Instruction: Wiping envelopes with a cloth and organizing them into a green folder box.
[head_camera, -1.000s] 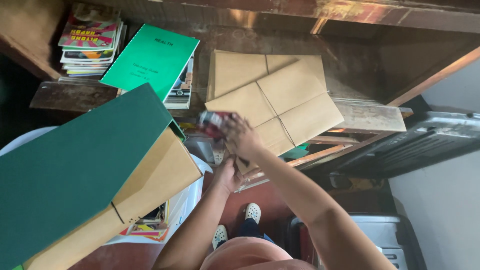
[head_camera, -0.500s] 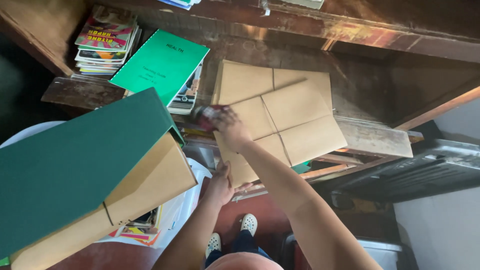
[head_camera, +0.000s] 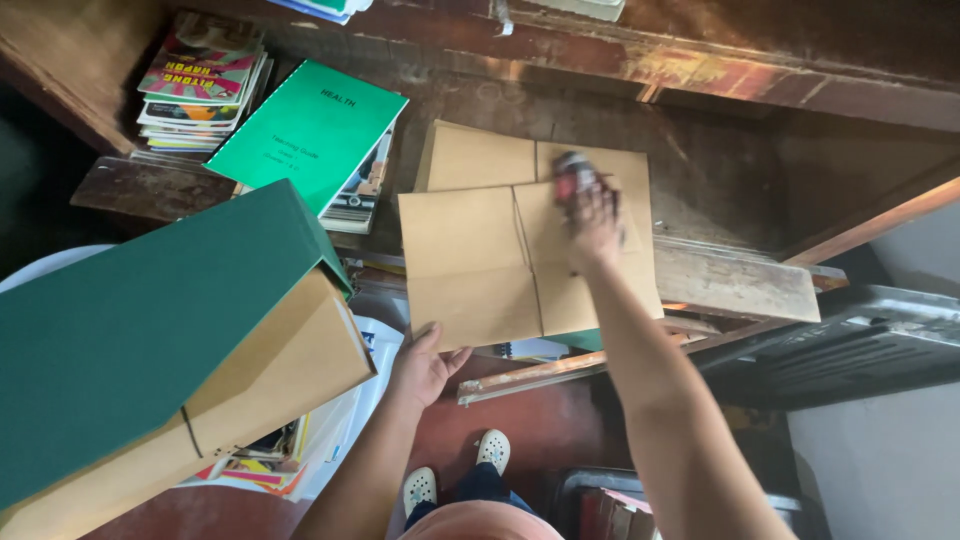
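Note:
Brown paper folders (head_camera: 470, 260) lie overlapped on a dark wooden shelf (head_camera: 735, 285). My left hand (head_camera: 425, 365) grips the lower front edge of the nearest folder. My right hand (head_camera: 597, 228) rests on top of the folders near their upper right part, pressing a small dark reddish cloth-like wad (head_camera: 572, 178) against the paper. The wad is blurred, so I cannot tell exactly what it is.
A green booklet (head_camera: 305, 135) lies on more books left of the folders, beside a stack of colourful magazines (head_camera: 200, 85). A big green and brown box file (head_camera: 140, 340) fills the lower left. A dark grey tray (head_camera: 860, 340) sits at right. My white shoes (head_camera: 490, 452) show below.
My right hand has swept with the wad from the folders' left side across to their upper right. My left hand has stayed at the lower edge.

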